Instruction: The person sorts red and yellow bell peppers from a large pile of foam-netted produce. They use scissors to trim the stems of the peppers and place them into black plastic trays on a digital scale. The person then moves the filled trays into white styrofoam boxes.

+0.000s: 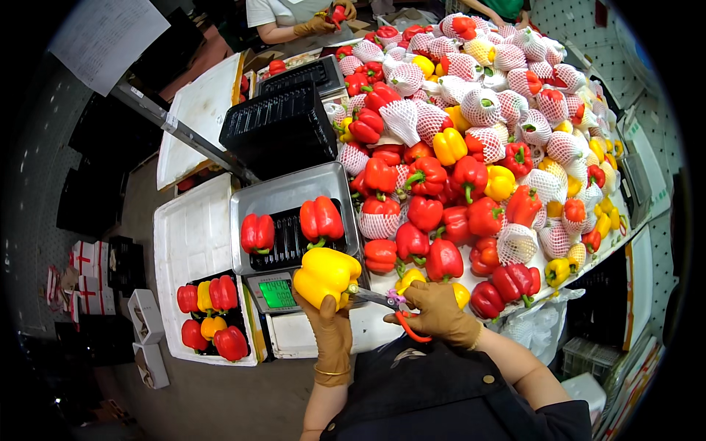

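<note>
My left hand (333,336), in a tan glove, holds up a yellow bell pepper (326,274) in front of the scale. In my gloved right hand (441,311) is a pair of scissors (380,298) with orange-red handles, its blades at the pepper's green stem. Just beyond, a digital scale (277,293) with a lit green display carries a metal pan (242,206). A black plastic tray (281,226) lies in the pan, with one red bell pepper (257,234) and another red pepper (321,219) on it.
Loose and foam-netted peppers (480,110) are heaped over the table at right. A stack of black trays (278,124) stands behind the pan. At left, a white foam box (190,242) holds a packed tray of peppers (212,320). Across the table, a person's gloved hands (320,25) hold a red pepper.
</note>
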{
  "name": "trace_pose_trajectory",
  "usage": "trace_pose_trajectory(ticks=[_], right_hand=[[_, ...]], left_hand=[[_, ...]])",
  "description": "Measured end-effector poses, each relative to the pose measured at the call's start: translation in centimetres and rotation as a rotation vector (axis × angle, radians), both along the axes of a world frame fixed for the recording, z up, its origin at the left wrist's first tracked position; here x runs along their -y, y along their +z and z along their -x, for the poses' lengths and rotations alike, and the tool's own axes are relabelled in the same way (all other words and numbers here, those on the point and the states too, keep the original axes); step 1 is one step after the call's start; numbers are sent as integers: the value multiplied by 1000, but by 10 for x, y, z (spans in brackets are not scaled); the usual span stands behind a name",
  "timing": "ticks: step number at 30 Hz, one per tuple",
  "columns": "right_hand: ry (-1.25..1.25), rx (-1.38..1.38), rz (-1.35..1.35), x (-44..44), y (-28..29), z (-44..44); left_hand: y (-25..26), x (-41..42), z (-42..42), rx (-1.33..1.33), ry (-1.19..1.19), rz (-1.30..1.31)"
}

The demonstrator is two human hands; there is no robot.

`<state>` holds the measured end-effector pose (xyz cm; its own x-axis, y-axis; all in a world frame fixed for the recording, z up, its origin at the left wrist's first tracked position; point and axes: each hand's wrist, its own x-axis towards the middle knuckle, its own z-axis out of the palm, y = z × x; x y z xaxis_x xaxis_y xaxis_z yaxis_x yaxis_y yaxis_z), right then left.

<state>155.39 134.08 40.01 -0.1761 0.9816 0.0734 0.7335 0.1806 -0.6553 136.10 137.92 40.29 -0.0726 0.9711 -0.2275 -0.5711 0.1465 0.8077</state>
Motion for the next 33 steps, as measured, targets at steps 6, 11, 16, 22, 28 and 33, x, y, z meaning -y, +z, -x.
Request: trace_pose_trajectory(ticks=[6,11,16,22,28,33], right_hand=[[-179,-144,50,1,-14,-1],[-272,-270,31,-8,-25,-3],[-238,-203,33,-6,-22,-7],[-209,-270,28,-5,-23,-3],[-193,-280,39,-7,-28,-10],[-230,-438,59,-11,-22,4]], left_hand=[[18,-60,20,-413,-2,-246],[16,-88,11,-471,-304,-262],[-11,-67,-13,-689,-222,-488],[1,-97,35,-1068,-178,-563],[21,-178,95,-1323,-556,-577],[8,-198,97,-1747,-960,-457]])
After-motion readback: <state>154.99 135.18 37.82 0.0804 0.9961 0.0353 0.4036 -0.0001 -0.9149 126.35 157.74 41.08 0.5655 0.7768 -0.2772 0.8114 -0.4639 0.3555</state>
